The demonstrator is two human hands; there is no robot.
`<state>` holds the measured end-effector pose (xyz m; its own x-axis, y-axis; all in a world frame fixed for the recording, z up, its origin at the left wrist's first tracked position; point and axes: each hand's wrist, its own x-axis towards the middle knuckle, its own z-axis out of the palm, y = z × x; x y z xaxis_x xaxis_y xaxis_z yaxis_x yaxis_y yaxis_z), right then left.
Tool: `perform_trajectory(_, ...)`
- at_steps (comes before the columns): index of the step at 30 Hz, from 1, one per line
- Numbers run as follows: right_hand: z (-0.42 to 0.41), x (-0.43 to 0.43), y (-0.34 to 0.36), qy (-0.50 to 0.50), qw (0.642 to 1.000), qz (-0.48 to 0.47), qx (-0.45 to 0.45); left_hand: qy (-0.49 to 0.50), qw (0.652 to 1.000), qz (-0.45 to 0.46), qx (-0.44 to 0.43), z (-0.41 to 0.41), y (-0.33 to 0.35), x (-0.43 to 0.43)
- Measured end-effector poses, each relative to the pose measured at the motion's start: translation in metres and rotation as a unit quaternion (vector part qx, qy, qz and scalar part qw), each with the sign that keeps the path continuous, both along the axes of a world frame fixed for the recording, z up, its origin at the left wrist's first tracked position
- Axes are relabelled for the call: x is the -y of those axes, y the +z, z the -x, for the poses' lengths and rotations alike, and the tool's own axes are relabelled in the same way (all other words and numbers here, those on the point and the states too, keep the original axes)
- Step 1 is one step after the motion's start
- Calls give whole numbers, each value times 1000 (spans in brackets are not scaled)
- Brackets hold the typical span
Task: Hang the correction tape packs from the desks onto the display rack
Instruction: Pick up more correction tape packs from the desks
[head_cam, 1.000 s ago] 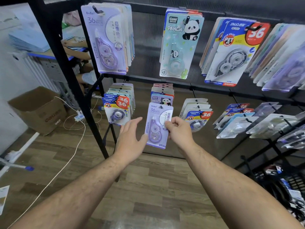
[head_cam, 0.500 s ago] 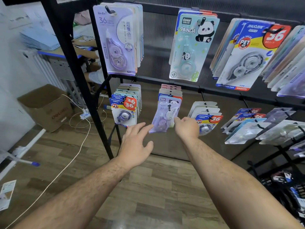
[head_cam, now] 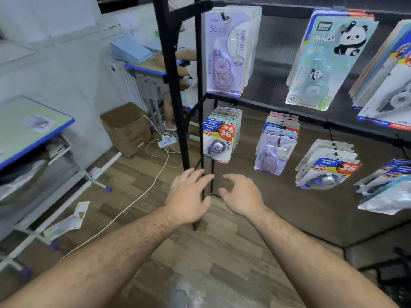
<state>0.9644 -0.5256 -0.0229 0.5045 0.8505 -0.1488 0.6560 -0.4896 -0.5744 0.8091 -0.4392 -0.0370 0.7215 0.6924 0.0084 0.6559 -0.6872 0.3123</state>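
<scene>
Both hands were empty, fingers loosely spread: the left hand (head_cam: 189,201) and the right hand (head_cam: 241,196) hovered side by side before the rack's (head_cam: 170,63) black post. One purple pack (head_cam: 275,154) hung foremost on the second lower hook. One desk pack (head_cam: 37,123) lay on the desk (head_cam: 13,121) at left. One cardboard box (head_cam: 126,130) stood on the floor.

Black display rack (head_cam: 172,85) with hanging correction tape packs (head_cam: 275,153)

The pack (head_cam: 38,123) on the left desk (head_cam: 13,138) is blurred beyond reading.
</scene>
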Motion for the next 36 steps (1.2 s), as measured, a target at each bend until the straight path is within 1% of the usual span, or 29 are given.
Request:
perform_trajectory(3,41,-22,4,85,996,8,36,43,999,8,-19,47,3,-17)
perform_trajectory(6,85,-48,14,157,984,34,76,89,996,14,-24,98,7,-31)
perform_trajectory(9,139,-78,28,209,972,40,103,127,992,16,-21,159,14,-47)
perform_trajectory(13,227,-124,45,268,954,42,130,184,983,23,-3,258,25,-75)
perform_trajectory(17,334,-173,57,333,932,33,141,241,970,23,-5,370,37,-104)
perform_trajectory(22,472,-226,63,414,897,11,158,327,945,1,11,508,50,-127)
perform_trajectory(26,571,-253,69,477,867,-1,146,395,919,0,13,600,57,-133)
perform_trajectory(31,672,-284,62,552,821,-4,147,472,881,-16,16,690,43,-136)
perform_trajectory(36,758,-318,42,603,788,16,121,535,844,5,36,764,19,-138)
